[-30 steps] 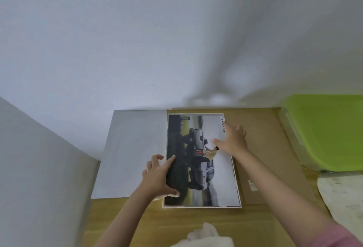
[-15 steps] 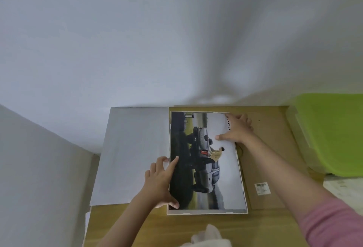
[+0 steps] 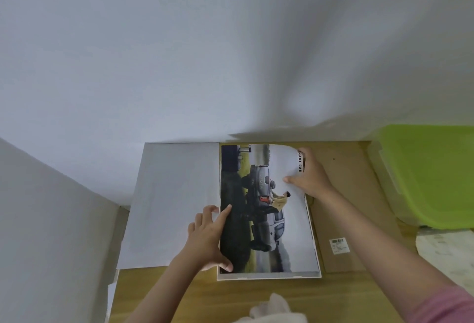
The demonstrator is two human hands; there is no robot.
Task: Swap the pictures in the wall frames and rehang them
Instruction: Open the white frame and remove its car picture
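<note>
**Far corner of the car print peels up under the right hand**

Since half a second ago the print's far right corner has curled up off the frame, and the right hand (image 3: 309,177) has slid further along that edge. Its thumb lies on the picture face and its fingers are tucked behind the lifted corner, pinching the paper at about 1 o'clock from the print's middle. The car print (image 3: 264,209) lies in the white frame (image 3: 266,276) on the wooden table (image 3: 195,297), close to the wall (image 3: 205,53). At 9 o'clock on the print the left hand (image 3: 209,235) presses down, thumb and forefinger spread along the dark left edge, the other fingers loosely bent on the white sheet (image 3: 169,202) that lies beside it. A brown backing board (image 3: 359,194) with a small label sits at 3 o'clock, partly under the frame. Further right stands a green-lidded box (image 3: 431,173). A white cloth (image 3: 274,310) shows at 6 o'clock.
</note>
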